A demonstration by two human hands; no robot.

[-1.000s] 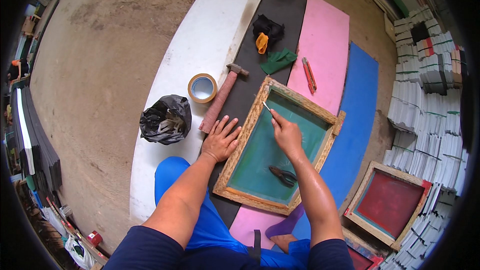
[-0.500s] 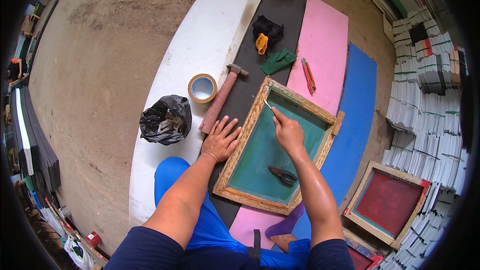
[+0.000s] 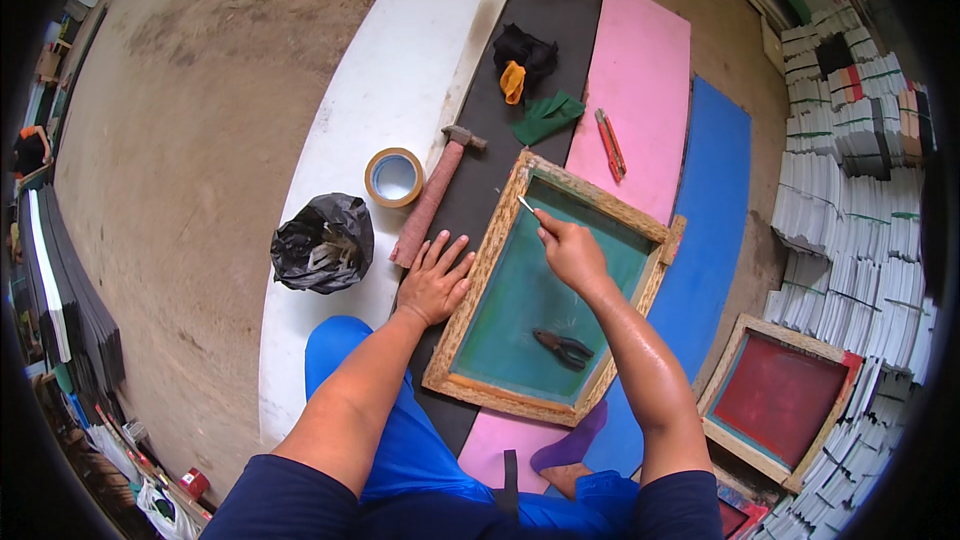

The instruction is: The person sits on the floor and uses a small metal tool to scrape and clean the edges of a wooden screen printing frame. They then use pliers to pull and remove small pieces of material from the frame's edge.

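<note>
A wooden screen-printing frame (image 3: 497,267) with green mesh lies tilted across the mats. My right hand (image 3: 575,252) is over its upper left part, fingers closed round a thin stick with a white tip (image 3: 526,205); the tip is by the frame's inner left edge. Fingers spread, my left hand (image 3: 434,280) rests flat on the black mat against the frame's left side, holding nothing. Just beyond its fingertips is a hammer (image 3: 433,195) with a wrapped reddish handle. Dark-handled pliers (image 3: 563,348) lie on the mesh in the lower part.
Left of the hammer stand a tape roll (image 3: 394,177) and a black plastic bag (image 3: 322,243). Farther off lie black cloth (image 3: 527,52), green cloth (image 3: 548,117) and a red utility knife (image 3: 610,145). A red-mesh frame (image 3: 775,395) and stacked white bundles (image 3: 845,230) are at right.
My right hand has shifted slightly left with the stick, its tip moving a little nearer the frame's upper left inner edge. My left hand keeps its place beside the frame.
</note>
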